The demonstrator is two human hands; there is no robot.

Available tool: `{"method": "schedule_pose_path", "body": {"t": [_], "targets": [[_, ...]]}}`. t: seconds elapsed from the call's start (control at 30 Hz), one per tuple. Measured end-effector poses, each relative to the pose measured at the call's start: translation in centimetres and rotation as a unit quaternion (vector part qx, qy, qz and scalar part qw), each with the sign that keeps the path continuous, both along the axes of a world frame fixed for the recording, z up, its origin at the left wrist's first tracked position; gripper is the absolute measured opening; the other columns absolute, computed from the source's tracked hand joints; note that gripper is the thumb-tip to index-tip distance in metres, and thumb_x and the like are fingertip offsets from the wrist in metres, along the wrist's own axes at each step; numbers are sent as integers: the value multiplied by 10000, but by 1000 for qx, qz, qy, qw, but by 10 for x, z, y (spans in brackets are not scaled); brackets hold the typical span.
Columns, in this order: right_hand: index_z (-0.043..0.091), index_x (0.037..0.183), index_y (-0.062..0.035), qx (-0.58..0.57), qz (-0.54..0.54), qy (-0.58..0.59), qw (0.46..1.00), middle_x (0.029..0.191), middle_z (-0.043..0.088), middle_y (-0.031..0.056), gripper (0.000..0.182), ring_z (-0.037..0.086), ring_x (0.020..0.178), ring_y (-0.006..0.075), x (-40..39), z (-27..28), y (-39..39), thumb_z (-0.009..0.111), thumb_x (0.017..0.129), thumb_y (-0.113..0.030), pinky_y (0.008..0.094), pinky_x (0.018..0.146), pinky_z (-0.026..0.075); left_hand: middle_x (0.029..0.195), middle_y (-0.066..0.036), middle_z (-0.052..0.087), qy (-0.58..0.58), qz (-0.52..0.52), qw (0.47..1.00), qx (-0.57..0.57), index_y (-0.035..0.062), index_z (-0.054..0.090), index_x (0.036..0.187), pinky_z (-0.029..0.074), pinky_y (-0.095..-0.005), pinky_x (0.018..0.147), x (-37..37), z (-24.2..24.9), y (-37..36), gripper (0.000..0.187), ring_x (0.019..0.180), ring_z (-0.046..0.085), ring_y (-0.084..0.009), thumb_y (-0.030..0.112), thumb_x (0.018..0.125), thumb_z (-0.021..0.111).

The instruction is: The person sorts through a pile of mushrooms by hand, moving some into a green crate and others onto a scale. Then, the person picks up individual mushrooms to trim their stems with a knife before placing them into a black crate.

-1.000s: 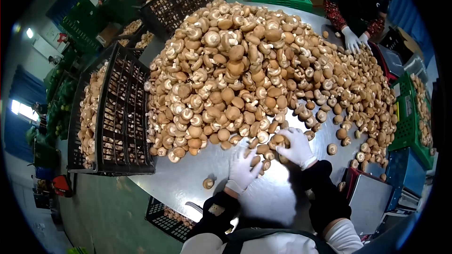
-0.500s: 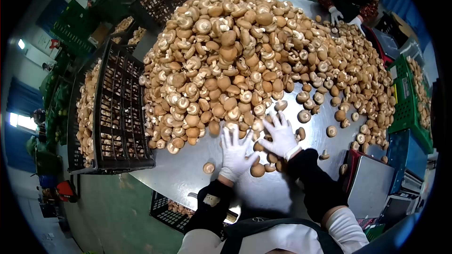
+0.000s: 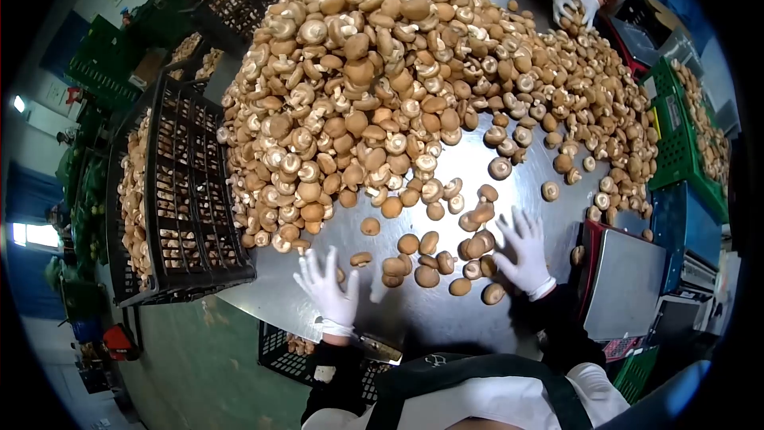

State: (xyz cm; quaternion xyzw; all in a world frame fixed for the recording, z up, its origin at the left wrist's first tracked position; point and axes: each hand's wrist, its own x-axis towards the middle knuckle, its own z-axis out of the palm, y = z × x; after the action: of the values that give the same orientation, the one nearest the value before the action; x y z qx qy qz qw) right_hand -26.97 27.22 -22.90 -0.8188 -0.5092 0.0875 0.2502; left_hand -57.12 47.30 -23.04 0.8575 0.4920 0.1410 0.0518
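Observation:
A large heap of brown mushrooms (image 3: pixel 350 111) covers the far and middle part of the metal table (image 3: pixel 318 302). Near me, a loose group of mushrooms (image 3: pixel 426 275) lies between my two hands. My left hand (image 3: pixel 326 287), in a white glove, is spread with its fingers apart at the left of that group, beside a small mushroom (image 3: pixel 360 259). My right hand (image 3: pixel 524 255), gloved too, has its fingers stretched out at the right of the group, fingertips close by several mushrooms (image 3: pixel 480 243). Nothing is held in either hand.
A black crate of mushrooms (image 3: pixel 191 183) stands on the left edge. On the right are a flat scale (image 3: pixel 625 285) and a green crate (image 3: pixel 676 131). Across the table, another person's gloved hands (image 3: pixel 574 9) hold mushrooms. A black crate (image 3: pixel 278 350) sits below the table edge.
My hands have moved apart, the left one leftward and the right one rightward. Several mushrooms now lie nearer me, away from the heap's front edge. The other person's hands have come together.

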Motion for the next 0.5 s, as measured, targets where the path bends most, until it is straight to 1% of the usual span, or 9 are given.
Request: {"method": "schedule_pose_path", "body": {"t": [0.07,0.17,0.2,0.27,0.3,0.33,0.4,0.43,0.5], "targets": [[522,1305,-168,-28,-22,8,999,1400,381,216,599,310,1293,466,-2,-10,-2,648,760,-379,605,1084,157,1452,-262,295,-14,47,997,-57,155,419,1398,178,-589,1063,-15,-26,7,656,1339,244,-464,347,816,652],[512,1320,-178,-95,75,44,992,1394,361,245,625,297,1291,491,-27,-4,3,638,766,-440,624,1076,151,1417,-265,337,-71,-38,988,-135,157,397,1409,203,-527,1089,0,-23,-5,681,1304,304,-456,309,805,672],[557,1265,-180,-68,104,67,990,1374,375,239,574,312,1280,488,-35,-7,1,642,757,-434,624,1074,159,1380,-255,377,-88,-88,987,-103,137,473,1341,241,-500,1084,6,-26,-9,605,1298,322,-432,259,788,686],[615,1160,-177,-50,118,47,991,1356,394,223,496,311,1279,483,-43,-7,0,665,729,-418,624,1076,155,1354,-256,396,-198,-114,958,-175,117,574,1221,268,-531,1060,17,-34,-23,492,1277,300,-484,260,767,696],[647,1026,-153,0,91,-21,996,1240,512,159,340,437,1185,391,-48,4,5,685,728,-310,551,1032,277,1354,-256,396,-197,-114,958,-175,117,574,1221,268,-531,1060,22,-33,-31,492,1277,300,-484,260,767,696],[647,1026,-153,-1,92,-20,996,1240,512,159,340,437,1185,391,-50,3,8,685,728,-310,551,1032,277,1345,-240,406,-160,-140,964,-158,128,596,1179,287,-526,1053,27,-28,-38,443,1280,303,-476,221,758,699],[643,959,-139,69,44,46,996,1057,595,73,222,529,1009,287,-51,0,14,672,742,-178,444,914,378,1336,-225,416,-122,-167,968,-142,139,618,1137,305,-520,1046,30,-28,-47,399,1283,305,-468,181,749,701],[639,930,-132,117,67,-1,991,931,599,13,191,540,884,230,-52,4,23,641,745,-87,375,807,399,1335,-220,417,-120,-170,969,-135,146,621,1137,310,-523,1042,29,-31,-50,397,1268,310,-481,177,748,698],[644,953,-124,95,121,-36,987,905,592,27,207,543,871,235,-56,7,40,625,747,-105,367,790,407,1318,-208,433,-127,-173,968,-129,146,627,1125,320,-525,1028,27,-33,-52,373,1242,343,-470,160,756,682]]}}
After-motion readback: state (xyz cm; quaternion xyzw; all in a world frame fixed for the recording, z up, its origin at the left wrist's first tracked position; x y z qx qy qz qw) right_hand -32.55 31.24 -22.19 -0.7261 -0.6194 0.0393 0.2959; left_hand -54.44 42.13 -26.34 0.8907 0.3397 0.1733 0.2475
